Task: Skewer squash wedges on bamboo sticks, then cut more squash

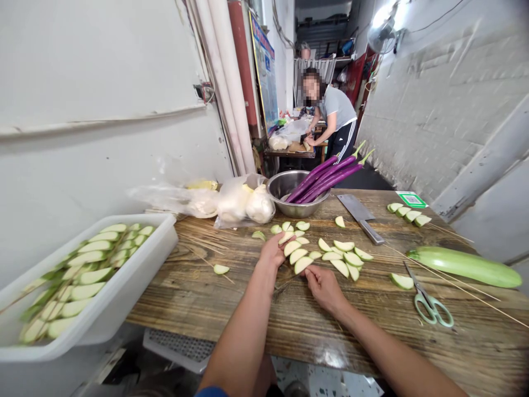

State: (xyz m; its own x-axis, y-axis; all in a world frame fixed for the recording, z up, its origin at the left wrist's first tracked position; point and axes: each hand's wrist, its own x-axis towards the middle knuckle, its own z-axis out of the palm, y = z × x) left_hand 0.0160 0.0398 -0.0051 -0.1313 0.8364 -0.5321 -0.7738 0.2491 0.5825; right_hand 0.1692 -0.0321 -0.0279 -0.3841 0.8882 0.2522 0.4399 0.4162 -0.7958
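The right hand [324,286] has its thumb and forefinger pinched together on the lower edge of the nearest slice [303,264] in a short row between the hands. The left hand [273,251] is at the left of that row, fingertips reaching behind the slices; how tightly they close cannot be told. Both forearms rise from the bottom of the view, converging over the table [256,300]; the left is steeper, the right slants in from the lower right.

Loose slices [343,256] lie just right of the row, with a few more beyond it. Sticks [206,236] lie to the left, near a white tub [124,300] of skewered slices. Farther out are bagged vegetables [243,203], a steel bowl [285,201] with long purple eggplants [326,179], and a cleaver [359,215]. At right, scissors [432,306] lie near a whole green squash [467,266].

A green-edged card [411,199] at the far right edge shows a QR code. A blue poster [264,71] carries writing too small to read. Beyond the table, a co-worker [336,110] in white-striped dark trousers bends over another table; the small mark on the trousers is illegible.
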